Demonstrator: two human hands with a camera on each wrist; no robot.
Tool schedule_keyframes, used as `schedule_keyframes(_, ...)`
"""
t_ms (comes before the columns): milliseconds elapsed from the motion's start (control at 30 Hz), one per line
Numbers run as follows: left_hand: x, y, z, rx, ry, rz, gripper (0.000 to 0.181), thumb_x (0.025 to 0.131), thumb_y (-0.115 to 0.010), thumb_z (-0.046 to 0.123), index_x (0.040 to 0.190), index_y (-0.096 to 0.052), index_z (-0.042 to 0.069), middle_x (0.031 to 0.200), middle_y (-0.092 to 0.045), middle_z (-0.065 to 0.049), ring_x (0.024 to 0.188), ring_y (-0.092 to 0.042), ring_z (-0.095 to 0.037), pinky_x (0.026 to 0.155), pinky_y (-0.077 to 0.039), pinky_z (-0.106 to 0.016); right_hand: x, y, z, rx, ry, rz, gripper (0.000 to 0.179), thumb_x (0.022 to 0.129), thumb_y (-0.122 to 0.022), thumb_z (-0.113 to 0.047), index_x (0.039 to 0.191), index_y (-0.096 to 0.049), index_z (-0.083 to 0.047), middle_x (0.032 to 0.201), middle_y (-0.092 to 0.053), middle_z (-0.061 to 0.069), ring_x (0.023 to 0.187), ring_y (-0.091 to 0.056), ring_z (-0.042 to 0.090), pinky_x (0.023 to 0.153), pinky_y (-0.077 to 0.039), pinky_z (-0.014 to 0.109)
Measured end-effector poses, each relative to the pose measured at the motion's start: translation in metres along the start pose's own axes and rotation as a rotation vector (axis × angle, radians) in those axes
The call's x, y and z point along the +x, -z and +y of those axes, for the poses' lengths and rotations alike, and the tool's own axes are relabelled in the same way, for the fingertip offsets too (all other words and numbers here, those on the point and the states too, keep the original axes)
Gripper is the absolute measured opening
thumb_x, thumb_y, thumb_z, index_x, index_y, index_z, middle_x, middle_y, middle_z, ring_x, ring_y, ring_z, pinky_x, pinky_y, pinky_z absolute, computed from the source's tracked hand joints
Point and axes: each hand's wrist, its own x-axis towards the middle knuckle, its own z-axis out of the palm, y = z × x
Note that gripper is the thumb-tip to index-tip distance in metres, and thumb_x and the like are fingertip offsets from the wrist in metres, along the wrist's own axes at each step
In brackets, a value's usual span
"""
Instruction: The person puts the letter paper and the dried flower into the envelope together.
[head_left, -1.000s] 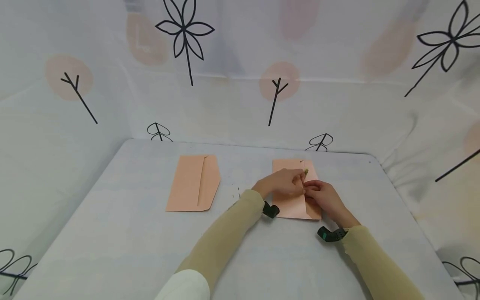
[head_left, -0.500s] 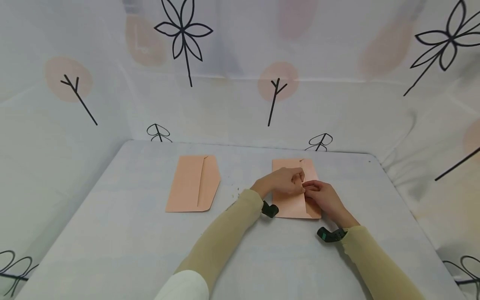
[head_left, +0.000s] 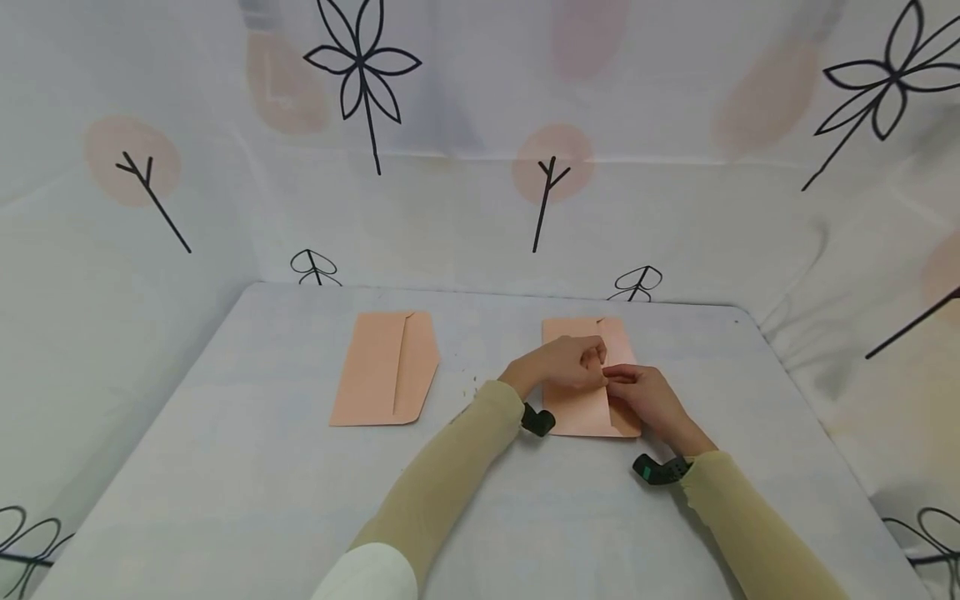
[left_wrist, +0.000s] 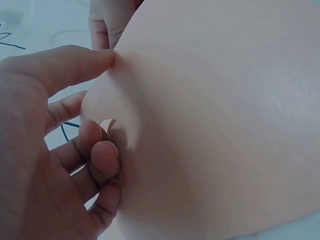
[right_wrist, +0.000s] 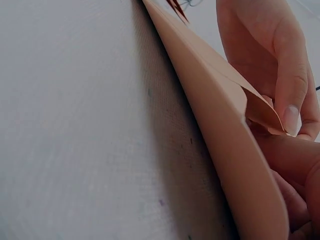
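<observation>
Near the right of the table lies a peach paper envelope [head_left: 577, 408], its long opening running away from me. My left hand [head_left: 564, 362] pinches the edge of its upper panel and lifts it; in the left wrist view the thumb [left_wrist: 75, 65] presses on that panel [left_wrist: 210, 115]. From the other side, my right hand [head_left: 651, 402] has its fingertips at the same edge, close to the left fingertips. In the right wrist view its finger [right_wrist: 295, 155] lies by the raised edge, partly hidden by the flap [right_wrist: 250, 200]. The envelope's inside is hidden.
A second peach envelope [head_left: 378, 371] lies to the left, its pointed flap to the right. Small crumbs [head_left: 468, 387] are scattered between the two envelopes. A dark red pointed thing [right_wrist: 176, 9] shows at the top of the right wrist view. Patterned white cloth [head_left: 450, 208] hangs behind the table.
A small greenish-brown sprig beside the left fingertips one second ago is out of sight. Both hands have stayed at the envelope's opening with only slight movement.
</observation>
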Motion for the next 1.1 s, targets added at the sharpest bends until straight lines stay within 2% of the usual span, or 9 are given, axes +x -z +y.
schedule_keyframes(167, -0.001, 0.0, -0.002, 0.014, -0.002, -0.002, 0.027, 0.087, -0.068, 0.026, 0.109, -0.053, 0.025, 0.08, -0.057, 0.003, 0.071, -0.054, -0.009, 0.063, -0.041, -0.02, 0.001, 0.0, 0.003, 0.032, 0.012, -0.001, 0.044, 0.097, -0.065, -0.022, 0.133, -0.058, 0.002, 0.123, -0.066, 0.018, 0.114, -0.062, 0.028, 0.086, -0.05, 0.025)
schedule_keyframes(267, -0.002, -0.001, -0.003, 0.027, 0.011, -0.004, 0.031, 0.085, -0.069, 0.025, 0.111, -0.054, 0.025, 0.08, -0.057, 0.003, 0.072, -0.054, -0.009, 0.063, -0.041, -0.021, 0.0, 0.0, 0.005, 0.078, 0.033, 0.0, 0.047, 0.097, -0.066, -0.02, 0.136, -0.055, 0.002, 0.128, -0.063, 0.02, 0.116, -0.061, 0.027, 0.087, -0.05, 0.022)
schedule_keyframes(500, -0.001, -0.005, -0.003, 0.06, 0.031, -0.027, 0.033, 0.086, -0.073, 0.028, 0.112, -0.053, 0.026, 0.078, -0.054, 0.003, 0.072, -0.053, -0.01, 0.064, -0.041, -0.022, -0.003, 0.003, 0.008, 0.217, 0.045, 0.023, 0.049, 0.097, -0.066, -0.016, 0.137, -0.049, 0.006, 0.132, -0.059, 0.024, 0.103, -0.063, 0.005, 0.084, -0.049, 0.017)
schedule_keyframes(633, 0.001, -0.009, -0.003, 0.078, 0.048, -0.042, 0.033, 0.086, -0.074, 0.031, 0.111, -0.053, 0.027, 0.076, -0.052, 0.003, 0.072, -0.052, -0.01, 0.064, -0.04, -0.023, -0.007, 0.005, 0.007, 0.278, 0.038, 0.027, 0.048, 0.098, -0.064, -0.012, 0.137, -0.046, 0.008, 0.131, -0.058, 0.024, 0.099, -0.063, -0.001, 0.086, -0.049, 0.017)
schedule_keyframes(733, 0.001, -0.011, -0.002, 0.085, 0.058, -0.048, 0.033, 0.086, -0.074, 0.032, 0.111, -0.053, 0.028, 0.075, -0.05, 0.003, 0.073, -0.052, -0.011, 0.064, -0.04, -0.024, -0.008, 0.007, 0.007, 0.286, 0.028, 0.023, 0.047, 0.099, -0.063, -0.012, 0.137, -0.046, 0.009, 0.13, -0.058, 0.024, 0.099, -0.064, 0.0, 0.086, -0.049, 0.018)
schedule_keyframes(867, 0.0, -0.011, 0.0, 0.097, 0.061, -0.054, 0.032, 0.087, -0.075, 0.033, 0.111, -0.054, 0.028, 0.078, -0.052, 0.003, 0.076, -0.053, -0.011, 0.067, -0.041, -0.025, -0.009, 0.01, 0.007, 0.243, 0.007, 0.016, 0.045, 0.099, -0.062, -0.015, 0.136, -0.047, 0.007, 0.131, -0.058, 0.023, 0.1, -0.064, 0.002, 0.085, -0.049, 0.017)
schedule_keyframes(1100, 0.0, -0.011, 0.001, 0.147, 0.072, -0.053, 0.034, 0.086, -0.074, 0.036, 0.116, -0.058, 0.029, 0.093, -0.057, 0.007, 0.093, -0.052, -0.01, 0.08, -0.041, -0.025, -0.013, 0.016, 0.012, 0.205, 0.016, -0.002, 0.043, 0.1, -0.06, -0.012, 0.137, -0.049, 0.005, 0.132, -0.058, 0.023, 0.103, -0.064, 0.006, 0.086, -0.049, 0.018)
